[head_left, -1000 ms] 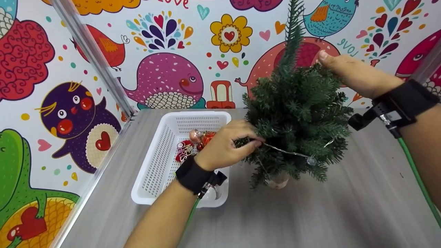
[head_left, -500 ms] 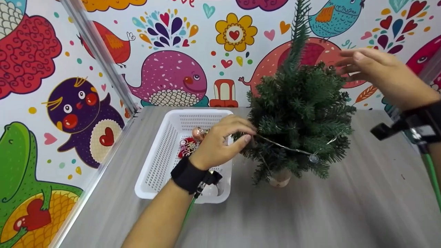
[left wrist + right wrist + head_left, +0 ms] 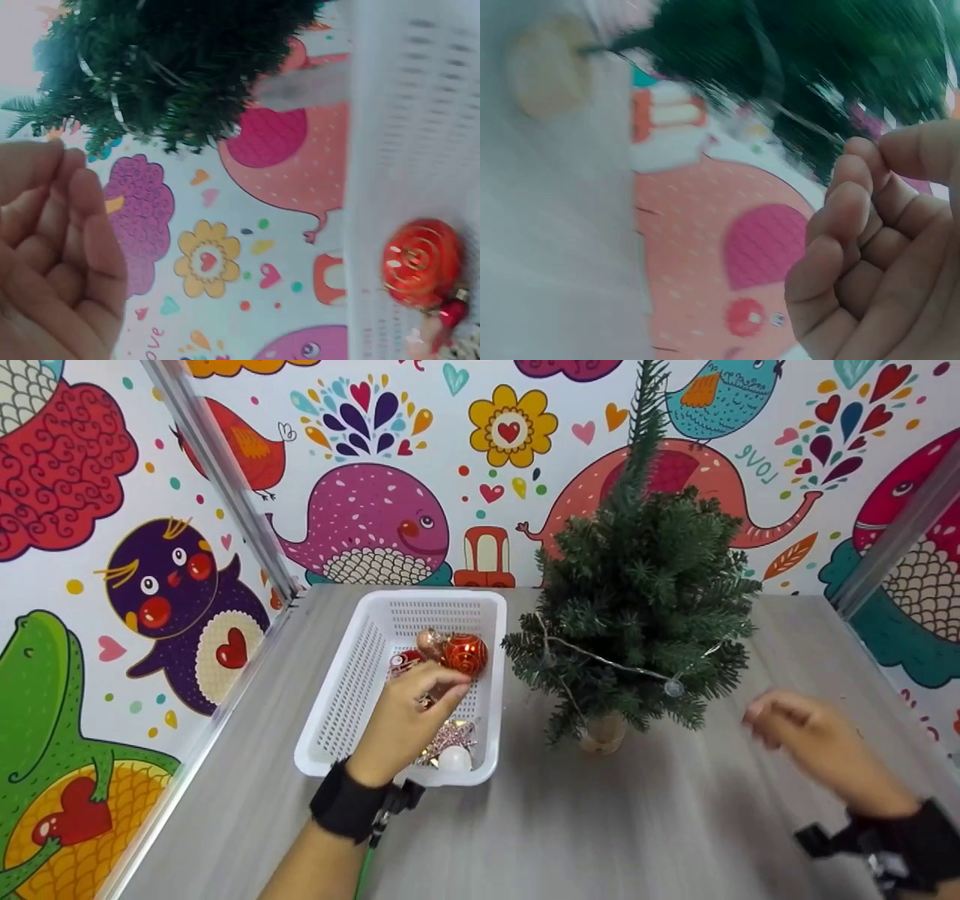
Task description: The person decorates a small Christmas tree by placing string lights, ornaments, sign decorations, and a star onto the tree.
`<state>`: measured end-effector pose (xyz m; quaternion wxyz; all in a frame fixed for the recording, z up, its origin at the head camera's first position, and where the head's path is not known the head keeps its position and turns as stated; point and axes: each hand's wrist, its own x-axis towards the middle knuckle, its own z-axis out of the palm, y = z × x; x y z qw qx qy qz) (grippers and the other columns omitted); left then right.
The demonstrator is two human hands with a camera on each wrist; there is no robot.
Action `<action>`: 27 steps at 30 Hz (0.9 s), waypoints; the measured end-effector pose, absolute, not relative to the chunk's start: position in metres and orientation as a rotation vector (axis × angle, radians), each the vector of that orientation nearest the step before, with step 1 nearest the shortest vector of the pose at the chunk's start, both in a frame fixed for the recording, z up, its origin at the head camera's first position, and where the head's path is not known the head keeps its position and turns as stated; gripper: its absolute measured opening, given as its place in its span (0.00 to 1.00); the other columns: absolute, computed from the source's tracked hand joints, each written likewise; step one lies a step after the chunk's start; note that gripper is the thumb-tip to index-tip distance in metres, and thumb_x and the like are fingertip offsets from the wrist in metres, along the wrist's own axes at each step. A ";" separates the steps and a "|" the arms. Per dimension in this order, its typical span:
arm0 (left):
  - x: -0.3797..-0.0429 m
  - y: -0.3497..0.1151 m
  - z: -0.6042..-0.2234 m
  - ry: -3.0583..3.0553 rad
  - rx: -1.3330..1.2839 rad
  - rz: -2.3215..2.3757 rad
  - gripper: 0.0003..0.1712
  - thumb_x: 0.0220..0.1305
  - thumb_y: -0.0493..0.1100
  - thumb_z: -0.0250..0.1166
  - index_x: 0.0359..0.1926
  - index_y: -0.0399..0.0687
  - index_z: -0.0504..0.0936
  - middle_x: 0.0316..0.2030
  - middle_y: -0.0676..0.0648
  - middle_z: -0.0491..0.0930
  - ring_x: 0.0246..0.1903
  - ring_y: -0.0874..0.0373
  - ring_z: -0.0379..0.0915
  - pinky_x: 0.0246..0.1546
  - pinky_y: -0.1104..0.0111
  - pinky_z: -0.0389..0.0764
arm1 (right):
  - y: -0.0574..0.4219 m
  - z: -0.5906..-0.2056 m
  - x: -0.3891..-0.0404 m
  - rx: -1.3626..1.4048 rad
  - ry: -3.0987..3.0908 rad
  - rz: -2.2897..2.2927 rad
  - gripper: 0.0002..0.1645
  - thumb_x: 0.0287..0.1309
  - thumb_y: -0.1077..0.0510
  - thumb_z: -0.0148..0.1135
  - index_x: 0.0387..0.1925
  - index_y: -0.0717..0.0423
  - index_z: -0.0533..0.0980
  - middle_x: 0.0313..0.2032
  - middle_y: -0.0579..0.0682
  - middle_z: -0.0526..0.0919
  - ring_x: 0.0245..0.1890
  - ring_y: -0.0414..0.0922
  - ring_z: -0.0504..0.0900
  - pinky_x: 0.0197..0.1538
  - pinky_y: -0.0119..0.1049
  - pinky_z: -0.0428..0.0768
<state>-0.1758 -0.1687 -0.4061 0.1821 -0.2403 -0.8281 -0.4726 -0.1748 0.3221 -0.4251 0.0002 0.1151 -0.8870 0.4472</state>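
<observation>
Clock faces as laid over the head view. We've got a dark green, bushy artificial tree (image 3: 645,585) upright on the table, slim leader pointing roughly twelve. Its pale, round, wood-like base (image 3: 602,735) sits just past six, under the foliage, so presumably it takes the whole weight: neither hand is steadying it.

A thin, silvery wire light string (image 3: 619,665) runs across the tree's lower front, from about eight down toward five, where a clear round bulb (image 3: 673,688) hangs against the needles. Looks like friction on the sprigs alone keeps it there; we see no clip.

Left hand (image 3: 401,716): over the basket, at about eight from the tree. Fingers loosely curled, palm bare in its wrist view; we'd call it released. Right hand (image 3: 817,754): at four from the tree, off the branches, fingers slack, likewise released as far as we see. In its wrist view a strand lines up with the fingertips, but the head view shows none bridging the gap, so probably just overlap.

White, perforated plastic basket (image 3: 304,765) stands beside the tree; its walls keep round pieces from rolling off: shiny orange-red bauble (image 3: 466,655) at two, smooth white ball (image 3: 454,759) at five.
</observation>
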 end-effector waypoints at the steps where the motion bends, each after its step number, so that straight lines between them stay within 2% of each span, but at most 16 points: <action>1: -0.173 -0.171 -0.411 -2.365 -0.654 -1.325 0.08 0.68 0.34 0.71 0.47 0.42 0.90 0.43 0.48 0.89 0.41 0.58 0.84 0.46 0.65 0.86 | 0.316 -0.436 -0.168 0.406 -2.761 1.465 0.13 0.82 0.58 0.52 0.42 0.57 0.82 0.33 0.52 0.82 0.35 0.46 0.80 0.41 0.34 0.79; 4: -0.168 -0.175 -0.424 -2.422 -0.578 -1.331 0.08 0.68 0.33 0.72 0.46 0.43 0.90 0.44 0.48 0.89 0.42 0.57 0.85 0.47 0.63 0.87 | 0.301 -0.459 -0.152 0.517 -2.697 1.685 0.13 0.81 0.63 0.51 0.39 0.60 0.80 0.30 0.50 0.80 0.32 0.47 0.79 0.40 0.35 0.79; 7: -0.169 -0.173 -0.426 -2.437 -0.526 -1.340 0.07 0.68 0.34 0.71 0.46 0.43 0.90 0.42 0.47 0.89 0.40 0.57 0.84 0.44 0.65 0.86 | 0.294 -0.470 -0.144 0.514 -2.665 1.889 0.15 0.82 0.63 0.49 0.38 0.68 0.77 0.30 0.49 0.78 0.31 0.48 0.76 0.40 0.36 0.78; 10: -0.180 -0.167 -0.409 -2.422 -0.485 -1.345 0.06 0.69 0.35 0.70 0.46 0.42 0.89 0.39 0.46 0.89 0.36 0.55 0.82 0.40 0.68 0.84 | 0.296 -0.475 -0.142 0.400 -2.625 1.997 0.18 0.84 0.60 0.48 0.39 0.72 0.74 0.31 0.48 0.77 0.31 0.47 0.74 0.39 0.38 0.76; 15: -0.217 -0.157 -0.368 -2.443 -0.384 -1.363 0.11 0.73 0.37 0.66 0.52 0.40 0.86 0.43 0.44 0.88 0.38 0.52 0.82 0.43 0.68 0.83 | 0.305 -0.479 -0.144 0.199 -2.514 2.149 0.22 0.84 0.57 0.49 0.41 0.78 0.71 0.31 0.47 0.78 0.30 0.45 0.74 0.37 0.38 0.77; 19: -0.256 -0.153 -0.356 -2.568 -0.309 -1.277 0.23 0.73 0.41 0.67 0.66 0.40 0.79 0.57 0.42 0.82 0.52 0.49 0.80 0.55 0.61 0.82 | 0.307 -0.483 -0.147 0.141 -2.489 2.203 0.23 0.84 0.56 0.50 0.41 0.77 0.72 0.31 0.47 0.79 0.30 0.44 0.76 0.38 0.38 0.78; 21: -0.275 -0.152 -0.361 -2.687 -0.300 -1.177 0.33 0.72 0.43 0.69 0.73 0.42 0.72 0.66 0.40 0.75 0.62 0.47 0.75 0.65 0.56 0.78 | 0.306 -0.484 -0.148 0.129 -2.497 2.200 0.23 0.84 0.55 0.50 0.41 0.76 0.72 0.31 0.47 0.79 0.30 0.45 0.76 0.38 0.38 0.78; 23: -0.289 -0.154 -0.371 -2.832 -0.316 -1.047 0.42 0.69 0.45 0.73 0.79 0.44 0.65 0.73 0.39 0.68 0.70 0.44 0.68 0.70 0.51 0.74 | 0.303 -0.485 -0.147 0.135 -2.510 2.196 0.23 0.84 0.55 0.50 0.42 0.76 0.72 0.31 0.47 0.79 0.30 0.45 0.76 0.39 0.38 0.79; 27: -0.305 -0.159 -0.400 -3.070 -0.394 -0.776 0.55 0.60 0.44 0.79 0.82 0.44 0.58 0.78 0.34 0.59 0.75 0.38 0.59 0.74 0.46 0.67 | 0.298 -0.488 -0.145 0.177 -2.545 2.189 0.24 0.84 0.54 0.50 0.43 0.77 0.72 0.32 0.47 0.79 0.31 0.44 0.76 0.39 0.38 0.79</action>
